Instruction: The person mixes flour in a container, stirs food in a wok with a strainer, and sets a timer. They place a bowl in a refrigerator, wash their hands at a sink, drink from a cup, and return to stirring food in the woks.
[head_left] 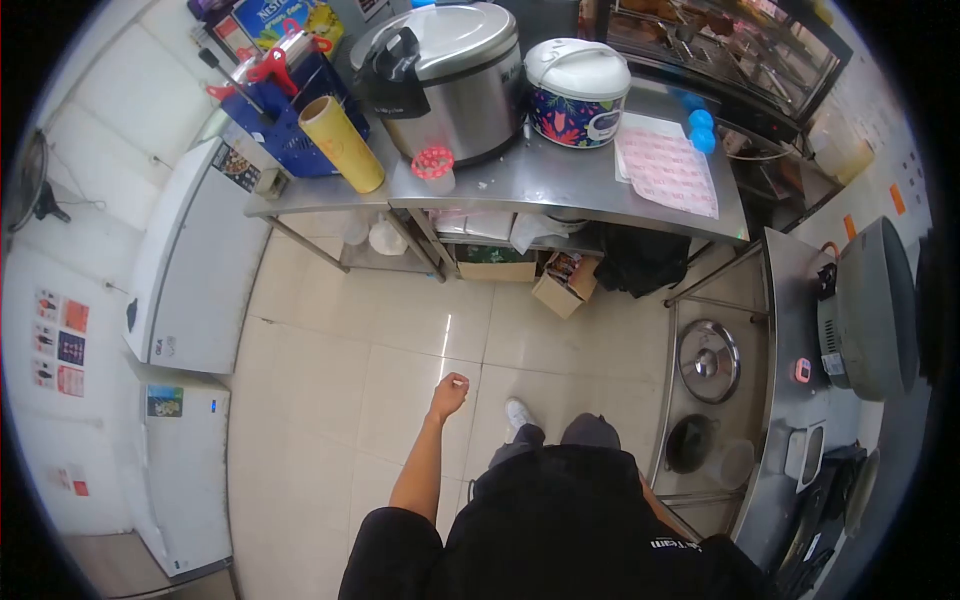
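My left hand hangs in front of me over the tiled floor, its fingers loosely curled in with nothing visible in them. It touches nothing. Only a strip of my right forearm shows beside my black shirt; the right hand itself is hidden. Ahead stands a steel table bearing a big steel rice cooker, a flowered pot with a white lid, a yellow roll and a small tub with a red-dotted top.
White freezers line the left wall. On the right, a steel counter carries a large round pan; a metal lid lies on the shelf below. An open carton sits on the floor under the front table, near a black bag.
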